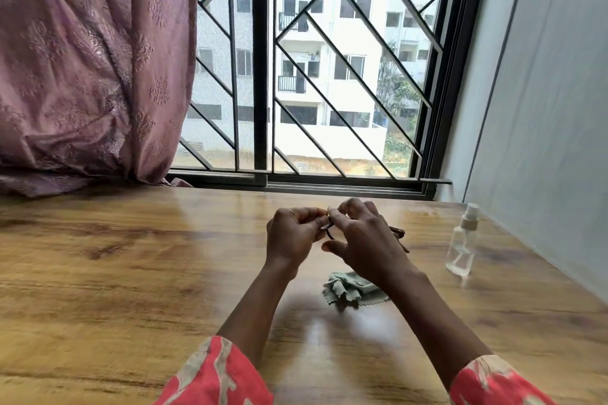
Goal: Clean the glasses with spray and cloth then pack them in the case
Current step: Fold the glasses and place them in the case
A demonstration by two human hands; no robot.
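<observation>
We see left hand (292,233) and right hand (358,237) raised together above glossy wooden counter (131,273), fingers (335,217) of both pinching dark thin-framed glasses (329,228) between them; glasses mostly hidden, temple tip showing past right fingers. Likely held up for folding or inspection. Crumpled grey-green cleaning cloth (348,288) lies on counter below right fingers, dropped within reach. Clear plastic spray bottle with white nozzle (462,245) stands upright, well right of fingers. Count: one glasses, one cloth, one bottle, two hands. No case visible.
</observation>
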